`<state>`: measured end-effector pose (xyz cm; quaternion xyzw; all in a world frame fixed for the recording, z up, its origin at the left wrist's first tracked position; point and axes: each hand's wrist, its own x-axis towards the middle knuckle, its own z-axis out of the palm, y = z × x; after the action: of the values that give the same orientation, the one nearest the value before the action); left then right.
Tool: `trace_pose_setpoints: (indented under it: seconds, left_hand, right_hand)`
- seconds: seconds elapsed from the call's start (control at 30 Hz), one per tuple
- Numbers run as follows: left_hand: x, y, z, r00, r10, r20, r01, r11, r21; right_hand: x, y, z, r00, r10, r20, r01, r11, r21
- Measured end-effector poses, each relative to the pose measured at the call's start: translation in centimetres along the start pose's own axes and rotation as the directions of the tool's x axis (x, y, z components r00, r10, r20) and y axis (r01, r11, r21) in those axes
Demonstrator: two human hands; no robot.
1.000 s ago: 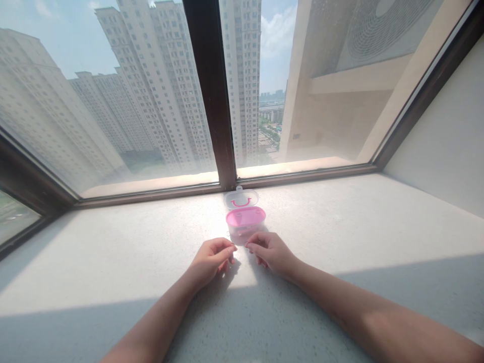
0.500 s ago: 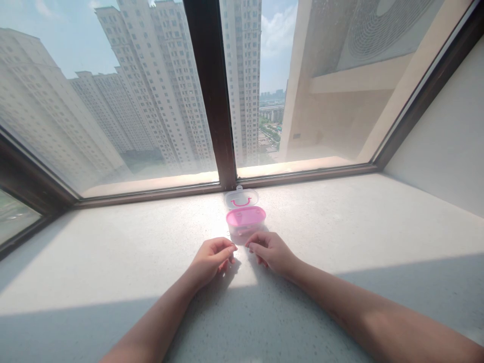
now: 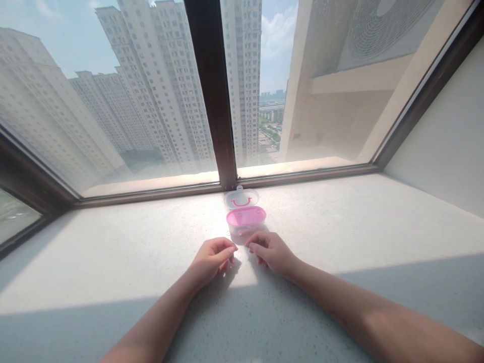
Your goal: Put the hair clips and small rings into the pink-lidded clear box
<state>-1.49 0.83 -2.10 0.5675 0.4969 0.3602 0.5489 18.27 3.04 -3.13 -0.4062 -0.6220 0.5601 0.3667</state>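
A small clear plastic box with a pink insert (image 3: 245,222) stands on the pale stone windowsill (image 3: 340,222), its clear lid with a pink handle (image 3: 241,198) flipped back towards the window. Just in front of the box, my left hand (image 3: 210,259) and my right hand (image 3: 270,252) rest on the sill. Each has fingers curled and thumb pinched to fingertips. The two pinches nearly meet, and whatever sits between them is too small to make out.
A dark window frame (image 3: 212,96) with a central post runs along the back of the sill, directly behind the box. A white wall (image 3: 446,141) closes the right side. Sunlight covers the middle of the sill; shadow lies over its near part.
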Motion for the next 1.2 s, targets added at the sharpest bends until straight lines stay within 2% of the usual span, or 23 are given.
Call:
trace_pose_setpoints:
  seconds: [0.2, 0.37, 0.43, 0.53, 0.6, 0.9, 1.1, 1.2]
  left_hand:
    - [0.1, -0.2, 0.1, 1.000, 0.006, -0.006, -0.006, 0.999, 0.041]
    - [-0.4, 0.2, 0.6, 1.000, -0.002, -0.022, 0.005, 0.993, 0.121]
    - [-0.7, 0.4, 0.8, 0.998, 0.048, -0.036, -0.040, 0.976, 0.214]
    - [-0.9, 0.4, 1.0, 0.982, 0.191, -0.009, -0.172, 0.901, 0.398]
    - [-1.0, 0.5, 1.1, 0.970, 0.242, 0.025, -0.224, 0.851, 0.475]
    - [-1.3, 0.5, 1.3, 0.948, 0.298, 0.111, -0.304, 0.742, 0.597]
    - [-1.2, 0.4, 1.3, 0.906, 0.389, 0.165, -0.376, 0.565, 0.734]
    - [-1.2, 0.2, 1.2, 0.892, 0.432, 0.130, -0.371, 0.538, 0.757]
  right_hand:
    - [-0.1, -0.1, 0.0, 1.000, -0.010, 0.002, 0.010, 1.000, -0.019]
    - [-0.4, -0.1, 0.4, 0.995, -0.103, 0.004, 0.103, 0.990, -0.096]
    - [-0.7, -0.1, 0.6, 0.989, -0.147, -0.005, 0.144, 0.977, -0.159]
    - [-1.0, -0.2, 0.9, 0.976, -0.218, -0.020, 0.205, 0.943, -0.264]
    - [-1.1, -0.3, 1.0, 0.967, -0.252, -0.021, 0.234, 0.922, -0.310]
    - [-1.2, -0.4, 1.2, 0.956, -0.295, 0.005, 0.275, 0.883, -0.380]
    - [-1.4, -0.5, 1.3, 0.948, -0.318, 0.007, 0.294, 0.870, -0.395]
    - [-1.3, -0.4, 1.4, 0.954, -0.300, -0.005, 0.278, 0.889, -0.363]
